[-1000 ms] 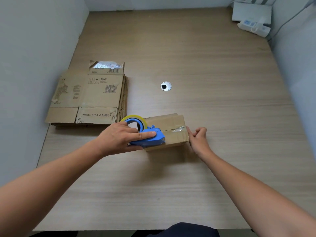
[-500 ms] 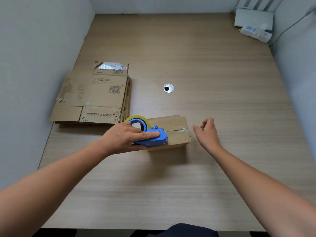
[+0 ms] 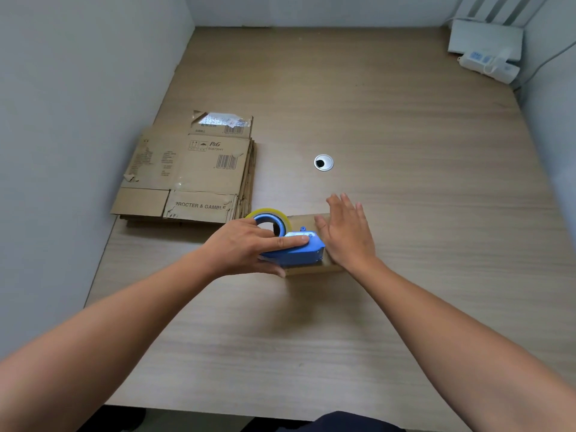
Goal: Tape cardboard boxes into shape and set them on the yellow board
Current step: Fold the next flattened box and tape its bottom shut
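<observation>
The left hand (image 3: 246,244) grips the blue plastic tape dispenser (image 3: 296,252) atop the small brown cardboard box (image 3: 307,219) on the wooden desk (image 3: 405,213) — the right hand (image 3: 347,233), fingers straight, lies flat on the box's right end.

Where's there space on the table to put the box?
Bare table lies right of the round hole, up to the white power strip, and along the near edge. It's crowded by the flat cardboard stack and around the box.
</observation>
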Demonstrator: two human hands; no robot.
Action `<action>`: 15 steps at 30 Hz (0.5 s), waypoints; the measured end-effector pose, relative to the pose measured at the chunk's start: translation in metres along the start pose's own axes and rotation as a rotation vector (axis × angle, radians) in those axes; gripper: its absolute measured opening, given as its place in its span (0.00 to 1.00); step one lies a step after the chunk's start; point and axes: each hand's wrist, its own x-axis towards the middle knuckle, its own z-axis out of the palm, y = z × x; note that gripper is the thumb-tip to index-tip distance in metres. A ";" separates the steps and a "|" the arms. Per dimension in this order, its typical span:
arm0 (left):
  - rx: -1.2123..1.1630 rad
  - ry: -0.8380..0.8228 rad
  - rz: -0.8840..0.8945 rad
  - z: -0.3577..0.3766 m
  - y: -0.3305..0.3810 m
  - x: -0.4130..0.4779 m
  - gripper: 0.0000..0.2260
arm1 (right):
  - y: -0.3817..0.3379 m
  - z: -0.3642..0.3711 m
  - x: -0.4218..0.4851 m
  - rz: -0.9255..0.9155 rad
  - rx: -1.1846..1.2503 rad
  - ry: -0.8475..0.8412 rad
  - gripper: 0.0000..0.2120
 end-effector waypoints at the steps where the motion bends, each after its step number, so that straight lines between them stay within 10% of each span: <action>1: -0.017 0.022 -0.012 -0.002 -0.002 0.001 0.28 | -0.001 0.000 0.002 0.016 -0.008 -0.024 0.28; 15: -0.547 -0.248 -0.459 -0.054 -0.058 -0.018 0.29 | 0.000 -0.005 -0.002 0.027 0.005 -0.021 0.41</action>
